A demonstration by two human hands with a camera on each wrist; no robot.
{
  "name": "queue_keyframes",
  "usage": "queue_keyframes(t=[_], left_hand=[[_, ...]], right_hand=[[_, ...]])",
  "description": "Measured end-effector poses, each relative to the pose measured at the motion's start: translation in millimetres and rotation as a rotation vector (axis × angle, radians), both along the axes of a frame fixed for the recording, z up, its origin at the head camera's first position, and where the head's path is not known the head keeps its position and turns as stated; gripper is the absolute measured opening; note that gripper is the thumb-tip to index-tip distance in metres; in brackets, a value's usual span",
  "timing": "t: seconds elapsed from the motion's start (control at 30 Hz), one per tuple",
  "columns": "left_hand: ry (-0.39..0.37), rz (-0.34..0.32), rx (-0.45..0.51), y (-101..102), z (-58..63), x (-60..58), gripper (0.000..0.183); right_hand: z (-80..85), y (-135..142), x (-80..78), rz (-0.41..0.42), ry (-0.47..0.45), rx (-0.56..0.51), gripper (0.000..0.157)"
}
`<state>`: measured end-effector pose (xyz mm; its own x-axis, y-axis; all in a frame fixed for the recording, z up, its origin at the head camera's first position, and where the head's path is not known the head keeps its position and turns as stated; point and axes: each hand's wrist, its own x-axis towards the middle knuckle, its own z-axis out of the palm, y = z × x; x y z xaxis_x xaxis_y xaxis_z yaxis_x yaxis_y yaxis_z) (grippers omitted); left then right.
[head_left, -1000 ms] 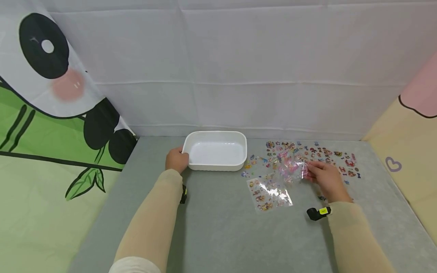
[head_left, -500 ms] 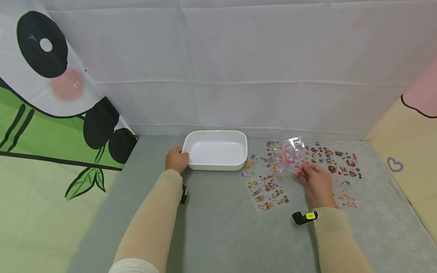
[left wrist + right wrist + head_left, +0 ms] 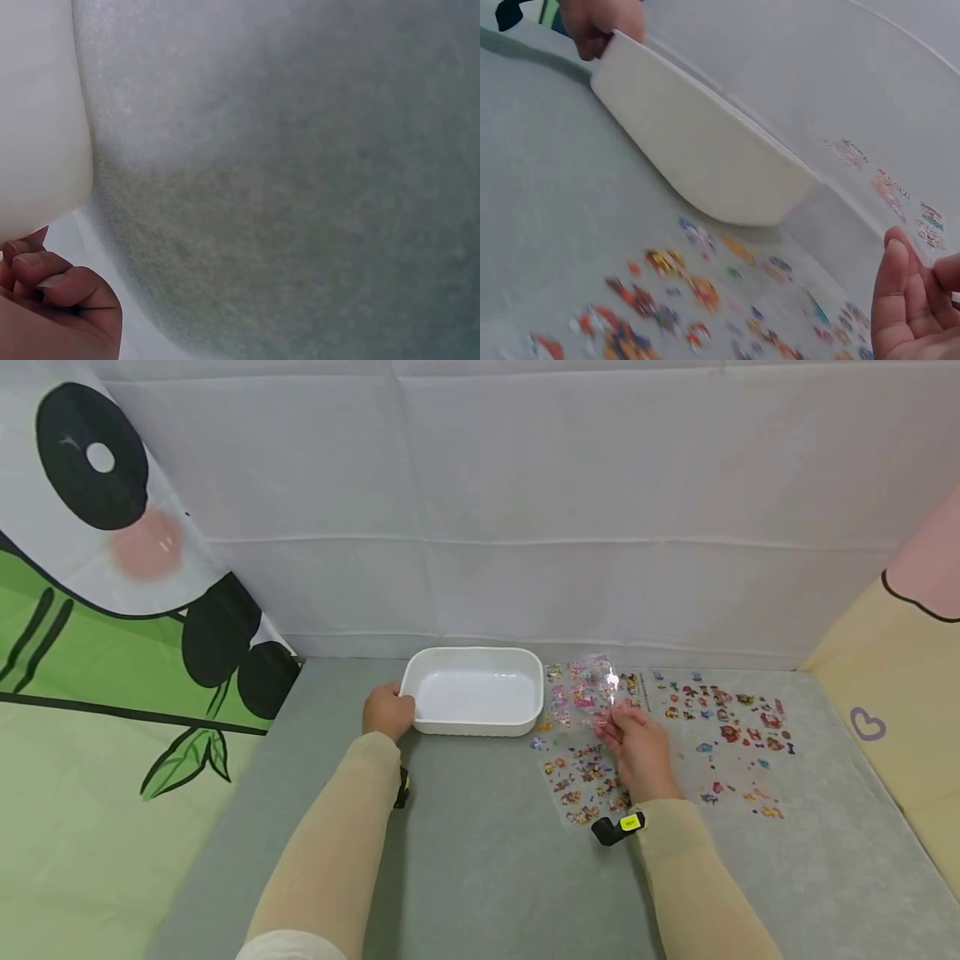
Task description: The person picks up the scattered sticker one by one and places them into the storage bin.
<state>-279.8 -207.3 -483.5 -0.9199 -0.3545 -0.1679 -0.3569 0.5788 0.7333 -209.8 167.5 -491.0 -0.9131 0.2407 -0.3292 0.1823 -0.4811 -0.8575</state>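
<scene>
A white rectangular tray [image 3: 480,727] stands at the back of the grey table. My left hand [image 3: 388,712] grips its left end, thumb at the rim; in the left wrist view the fingers [image 3: 82,289] curl beneath its edge. My right hand [image 3: 637,747] pinches a clear sticker sheet [image 3: 581,695] with pink pictures by its near right corner. That sheet is raised over other stickers, just right of the tray. In the right wrist view the pinched sheet [image 3: 891,191] appears beyond the fingertips, and the tray's outer side [image 3: 705,142] shows.
Clear sheets with small colourful cartoon stickers [image 3: 727,710] lie spread on the table right of the tray. Another sticker sheet [image 3: 585,785] lies nearer, partly behind my right hand. A white cloth wall [image 3: 525,527] rises right behind the table [image 3: 487,860].
My right hand has moved left with the pink sticker sheet, from over the stickers to beside the tray. The left hand and tray stay put.
</scene>
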Motion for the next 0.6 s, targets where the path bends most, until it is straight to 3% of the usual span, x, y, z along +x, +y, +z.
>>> queue_keyframes(t=[0.13,0.3,0.6], left_hand=[[0.011,-0.009,-0.002,0,0.6,0.0,0.042],[0.011,-0.015,0.006,0,3.8,1.3,0.043],[0.012,-0.01,-0.004,-1,-2.6,-2.3,0.042]], right_hand=[[7.0,-19,-8.5,0.033,0.038,-0.009,0.025],[13.4,-43,-21.2,0.055,0.023,0.011,0.034],[23.4,-73,-34.3,0.124,-0.024,0.155,0.035]])
